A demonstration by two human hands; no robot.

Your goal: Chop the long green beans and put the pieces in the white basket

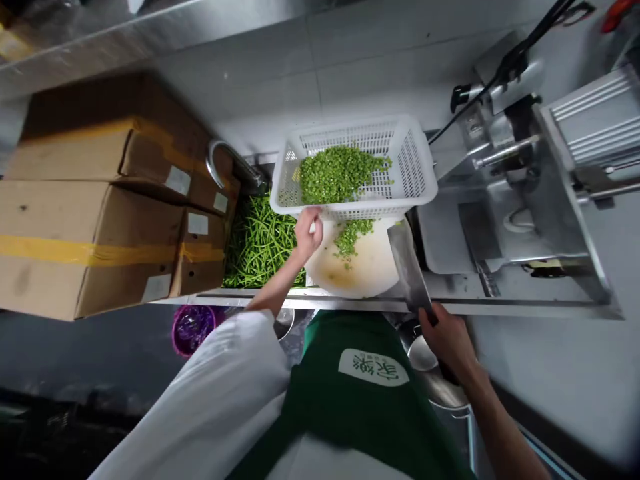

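Note:
My right hand (447, 337) is closed round the handle of a cleaver (409, 263), whose broad blade lies over the right side of a round white cutting board (370, 280). Chopped green beans (351, 237) are scattered on the board's far part. At the front rim of a white plastic basket (420, 193), my left hand (309, 233) has its fingers curled over the edge. Inside that basket lies a heap of chopped green beans (337, 175). Whole long green beans (265, 237) fill the space left of the board.
Cardboard boxes (135, 213) are stacked on the left, beside a curved metal tap (235, 157). To the right stands a metal slicing machine (530, 193), with another cleaver (480, 233) lying near it. Below the counter are a purple-lined bin (193, 330) and metal pots (440, 390).

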